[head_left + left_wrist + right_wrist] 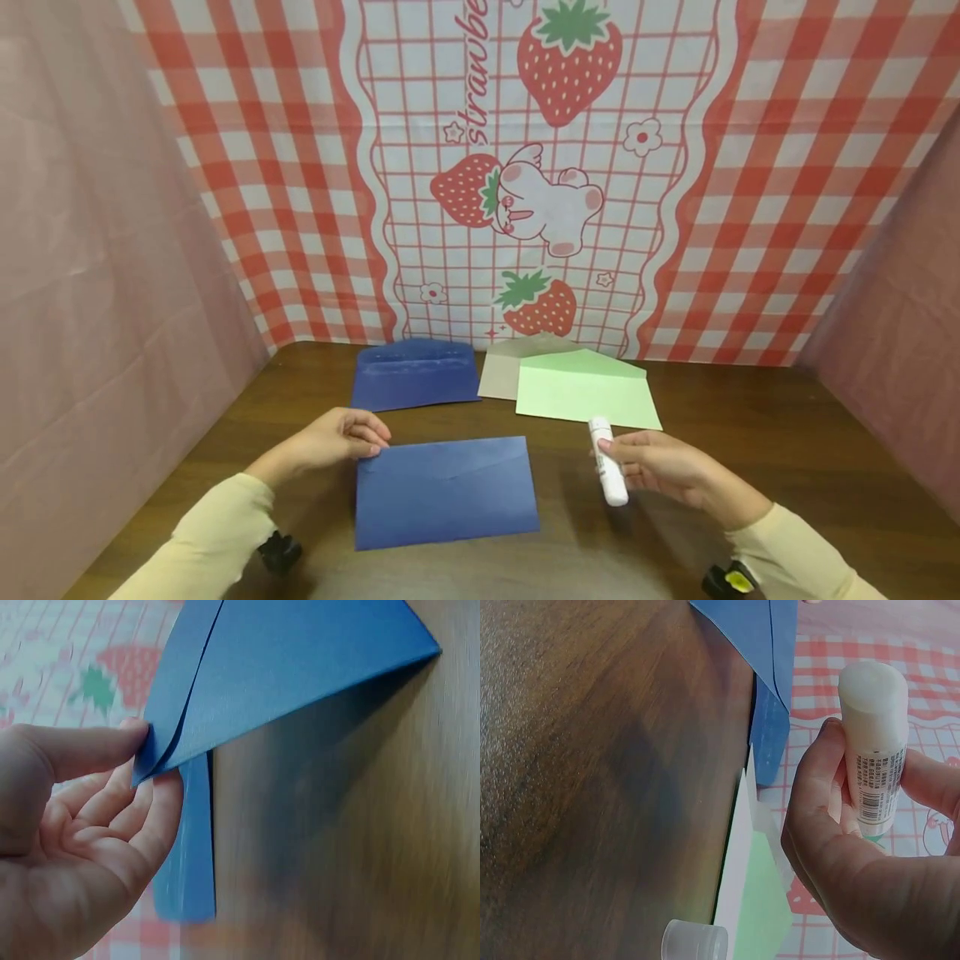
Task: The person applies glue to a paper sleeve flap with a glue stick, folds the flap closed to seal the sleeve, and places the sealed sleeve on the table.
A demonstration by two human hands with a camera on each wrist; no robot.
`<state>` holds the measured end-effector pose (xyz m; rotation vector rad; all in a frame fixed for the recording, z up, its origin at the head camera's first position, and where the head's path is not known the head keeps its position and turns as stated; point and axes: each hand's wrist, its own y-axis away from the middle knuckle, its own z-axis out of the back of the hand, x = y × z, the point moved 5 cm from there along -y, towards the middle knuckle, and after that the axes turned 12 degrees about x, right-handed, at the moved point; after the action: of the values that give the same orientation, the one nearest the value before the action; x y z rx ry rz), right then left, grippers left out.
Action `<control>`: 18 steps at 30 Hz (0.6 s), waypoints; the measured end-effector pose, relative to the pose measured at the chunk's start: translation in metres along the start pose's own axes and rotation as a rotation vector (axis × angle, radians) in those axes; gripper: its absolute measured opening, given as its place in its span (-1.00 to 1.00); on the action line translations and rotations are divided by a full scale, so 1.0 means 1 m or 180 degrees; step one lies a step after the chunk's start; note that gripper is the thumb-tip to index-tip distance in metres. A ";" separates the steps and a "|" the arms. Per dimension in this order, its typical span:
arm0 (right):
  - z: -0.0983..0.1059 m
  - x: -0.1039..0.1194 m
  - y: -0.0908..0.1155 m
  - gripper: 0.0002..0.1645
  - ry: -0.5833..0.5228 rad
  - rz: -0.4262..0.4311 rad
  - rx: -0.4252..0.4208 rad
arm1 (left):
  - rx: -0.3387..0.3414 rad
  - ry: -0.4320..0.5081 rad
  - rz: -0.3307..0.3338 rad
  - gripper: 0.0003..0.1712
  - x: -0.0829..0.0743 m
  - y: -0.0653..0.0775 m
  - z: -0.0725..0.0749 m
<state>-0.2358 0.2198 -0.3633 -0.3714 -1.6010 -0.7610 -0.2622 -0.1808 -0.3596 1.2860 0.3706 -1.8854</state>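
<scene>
In the head view, a blue envelope (pixel 447 493) is pinched at its upper-left corner by the left hand (pixel 339 437) over the table (pixel 787 433); a white tube (pixel 610 475) is gripped by the right hand (pixel 671 469), near a green envelope (pixel 588 393). In the left wrist view, the corner is clamped between thumb and fingers. In the right wrist view, the tube is clamped likewise; a translucent cap (pixel 694 942) is seen below.

Behind everything, a cloth backdrop (pixel 540 167) is hanging; at the worktop's (pixel 757 433) back, the left envelope (pixel 416 379) is lying beside the middle envelope (pixel 501 372), which the right envelope (pixel 585 392) is partly covering; before the left one, the front envelope (pixel 447 493) is meeting the left hand (pixel 337 437) at its far left corner; rightward, the right hand (pixel 663 468) is holding a glue stick (pixel 607 468)
</scene>
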 end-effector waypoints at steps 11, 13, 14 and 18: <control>-0.002 -0.001 -0.002 -0.59 -0.0042 0.0023 0.0086 | -0.0592 -0.0887 0.0241 -0.81 0.035 0.032 0.051; -0.003 -0.001 -0.002 -0.56 -0.0032 0.0027 0.0091 | -0.0684 -0.1090 0.0336 -0.84 0.040 0.035 0.056; -0.003 -0.001 -0.002 -0.54 -0.0025 0.0029 0.0091 | -0.0730 -0.1163 0.0381 -0.85 0.043 0.037 0.058; -0.004 -0.002 -0.003 -0.46 0.0010 0.0037 0.0078 | -0.0898 -0.1281 0.0544 -0.88 0.052 0.042 0.064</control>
<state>-0.2347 0.2155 -0.3660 -0.3612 -1.6025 -0.7320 -0.2795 -0.2712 -0.3687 0.7085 0.2901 -1.8157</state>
